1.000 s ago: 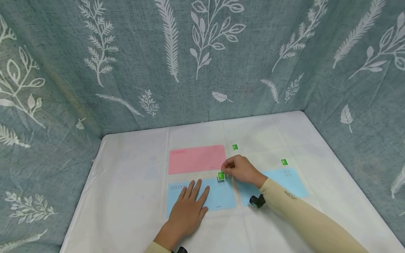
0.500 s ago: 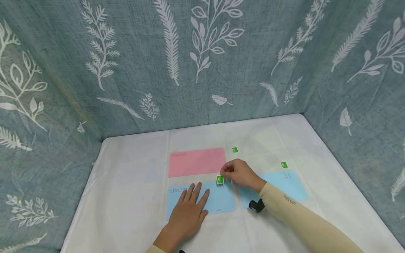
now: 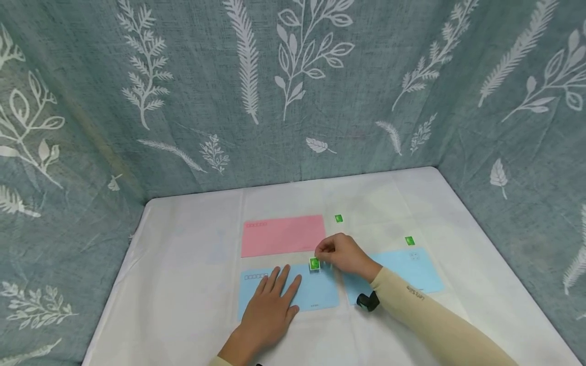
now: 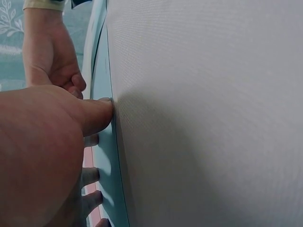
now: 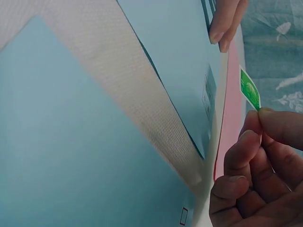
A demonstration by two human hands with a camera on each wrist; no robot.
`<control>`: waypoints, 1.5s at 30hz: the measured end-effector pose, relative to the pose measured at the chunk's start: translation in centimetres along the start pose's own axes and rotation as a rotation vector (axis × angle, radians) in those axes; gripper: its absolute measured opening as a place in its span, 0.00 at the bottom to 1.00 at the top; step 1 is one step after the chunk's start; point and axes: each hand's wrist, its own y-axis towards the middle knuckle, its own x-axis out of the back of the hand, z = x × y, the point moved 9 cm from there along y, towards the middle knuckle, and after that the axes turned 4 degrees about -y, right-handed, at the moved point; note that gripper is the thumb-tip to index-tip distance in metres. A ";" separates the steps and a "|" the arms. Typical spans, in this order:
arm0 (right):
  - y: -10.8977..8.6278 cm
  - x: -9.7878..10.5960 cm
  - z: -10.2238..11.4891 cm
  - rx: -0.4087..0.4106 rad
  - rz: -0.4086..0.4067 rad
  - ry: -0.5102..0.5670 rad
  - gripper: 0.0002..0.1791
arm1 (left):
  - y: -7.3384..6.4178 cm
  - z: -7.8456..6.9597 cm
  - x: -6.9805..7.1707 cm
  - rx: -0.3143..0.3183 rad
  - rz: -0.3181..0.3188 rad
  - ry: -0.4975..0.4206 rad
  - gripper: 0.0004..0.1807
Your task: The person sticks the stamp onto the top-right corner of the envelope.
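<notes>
Left hand [image 3: 267, 307]: palm down with straight, spread fingers, resting on a light-blue, rectangular paper envelope [image 3: 316, 292]; the thumb tip lies at its near edge.

Right hand [image 3: 344, 254]: thumb and index finger pinch a small, green, white-bordered rectangular paper stamp [image 3: 314, 264] by its edge, the remaining fingers curled toward the palm.

Held stamp: raised over the far right corner of the envelope under the left hand, apart from the paper in the right wrist view, its green face showing.

Second blue envelope [image 3: 423, 272]: lying just to the right of the first, a narrow gap between them, partly covered by the right wrist and forearm.

Pink envelope [image 3: 281, 236]: a flat paper rectangle just beyond the first blue one, a row of small printed squares at its far left corner.

Loose stamps: one green paper stamp [image 3: 339, 218] lies near the pink envelope's far right corner; another green paper stamp [image 3: 409, 241] lies just beyond the second blue envelope.

Setting: white cloth-covered table [image 3: 192, 244], backed by a grey-green fabric curtain [image 3: 274, 147] with white leaf prints.

Attire: cream sleeve [image 3: 426, 305] on the right arm, small black device [image 3: 368, 302] beside the wrist.
</notes>
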 end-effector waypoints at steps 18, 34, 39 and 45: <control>0.1 -0.6 0.1 -0.006 0.009 0.011 0.06 | -0.1 -0.1 0.0 0.004 0.007 -0.009 0.35; 0.2 -1.2 -0.6 -0.034 -0.009 0.015 0.06 | 0.2 0.1 -0.5 -0.018 -0.018 0.009 0.37; 0.1 -1.5 -0.6 -0.039 0.001 0.011 0.06 | -0.1 -0.3 -0.3 -0.012 -0.012 -0.003 0.36; 0.1 -1.4 -0.2 -0.043 -0.019 0.006 0.06 | 0.2 -0.7 0.4 0.009 -0.010 0.017 0.35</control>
